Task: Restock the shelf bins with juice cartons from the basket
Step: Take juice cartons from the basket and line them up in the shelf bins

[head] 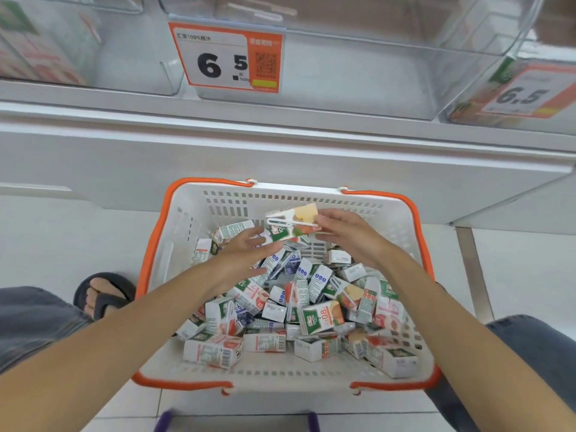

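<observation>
Dozens of small juice cartons [321, 316] lie jumbled in the white, orange-rimmed basket [193, 213] on the floor [93, 232]. Above the basket's far end, the right hand [346, 235] pinches one carton [296, 226] by its end, with its straw [280, 222] facing up. The left hand [246, 251], fingers straight and holding nothing, reaches just beside that carton. Beyond the basket, a clear shelf bin [343, 73] bears a 6.5 price tag [224, 57].
</observation>
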Action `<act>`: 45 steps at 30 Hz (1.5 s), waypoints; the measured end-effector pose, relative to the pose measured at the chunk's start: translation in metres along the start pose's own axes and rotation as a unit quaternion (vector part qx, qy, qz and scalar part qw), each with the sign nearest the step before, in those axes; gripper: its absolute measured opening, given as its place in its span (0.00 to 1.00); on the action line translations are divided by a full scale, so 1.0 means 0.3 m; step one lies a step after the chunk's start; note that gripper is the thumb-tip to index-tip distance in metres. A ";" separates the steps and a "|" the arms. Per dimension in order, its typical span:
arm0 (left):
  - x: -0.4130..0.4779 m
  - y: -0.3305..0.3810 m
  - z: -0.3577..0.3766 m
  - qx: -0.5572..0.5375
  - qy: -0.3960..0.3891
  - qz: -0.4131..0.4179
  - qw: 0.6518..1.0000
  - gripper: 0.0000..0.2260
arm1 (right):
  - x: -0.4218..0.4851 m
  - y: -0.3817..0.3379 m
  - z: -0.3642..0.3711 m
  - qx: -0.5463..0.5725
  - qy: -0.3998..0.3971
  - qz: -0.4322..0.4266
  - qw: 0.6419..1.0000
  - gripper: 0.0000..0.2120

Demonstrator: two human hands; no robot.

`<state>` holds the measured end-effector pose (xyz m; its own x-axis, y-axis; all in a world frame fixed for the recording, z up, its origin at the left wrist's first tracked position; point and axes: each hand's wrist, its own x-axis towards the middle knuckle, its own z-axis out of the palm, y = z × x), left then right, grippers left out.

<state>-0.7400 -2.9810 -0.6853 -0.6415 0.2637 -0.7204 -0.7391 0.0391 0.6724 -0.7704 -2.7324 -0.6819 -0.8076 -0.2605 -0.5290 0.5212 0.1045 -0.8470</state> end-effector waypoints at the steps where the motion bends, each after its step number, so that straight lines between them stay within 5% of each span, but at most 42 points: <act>1: 0.008 0.009 0.017 -0.063 -0.017 -0.009 0.998 0.32 | -0.008 -0.019 -0.010 -0.014 -0.026 0.004 1.000 0.19; 5: 0.026 0.004 0.011 -0.043 0.066 0.022 0.997 0.16 | 0.015 0.062 -0.102 -0.224 0.117 0.028 0.967 0.19; 12: 0.052 -0.048 -0.070 -0.017 0.111 0.031 0.993 0.17 | 0.182 0.291 -0.110 -0.482 0.132 0.107 0.859 0.29; 20: 0.078 -0.107 -0.089 -0.027 0.120 0.010 0.992 0.16 | 0.214 0.367 -0.041 -0.546 0.270 0.091 0.788 0.12; 26: 0.074 -0.098 -0.098 -0.055 0.113 0.010 0.992 0.17 | 0.142 0.275 0.012 -0.391 0.319 -0.032 0.863 0.15; 31: 0.032 -0.007 -0.072 -0.097 0.131 0.023 0.986 0.11 | 0.051 0.035 0.131 -0.025 0.180 -0.059 0.982 0.10; 38: -0.103 0.154 -0.041 -0.273 0.024 0.079 0.958 0.13 | -0.066 -0.158 0.238 0.056 -0.015 -0.059 0.997 0.21; 45: -0.260 0.302 -0.010 -0.174 0.029 0.151 0.973 0.10 | -0.219 -0.408 0.183 0.029 0.041 -0.154 0.987 0.26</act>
<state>-0.7576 -3.0010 -0.5687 -0.8431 0.1571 -0.5143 -0.5337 -0.3625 0.7641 -0.7658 -2.7807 -0.5407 -0.9486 -0.1917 -0.2517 0.2609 -0.0241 -0.9651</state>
